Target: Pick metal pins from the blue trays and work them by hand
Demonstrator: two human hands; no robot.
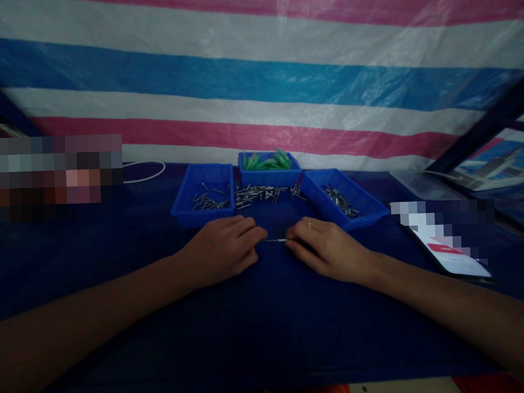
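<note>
My left hand (224,246) and my right hand (326,247) rest on the dark blue table, fingertips facing each other. Between them they pinch a thin metal pin (275,240), one end in each hand. Both hands have their fingers pressed together. Just beyond the hands lies a loose pile of metal pins (262,194) on the cloth. Behind it stand three blue trays: the left tray (204,195) with some pins, the right tray (343,198) with more pins, and the middle back tray (269,167) with green plastic pieces.
A phone with a red and white screen (455,255) lies at the right. A white cable (143,171) loops at the back left. A striped pink, white and blue tarpaulin (258,76) hangs behind the table. A dark frame bar (479,137) slants at the right.
</note>
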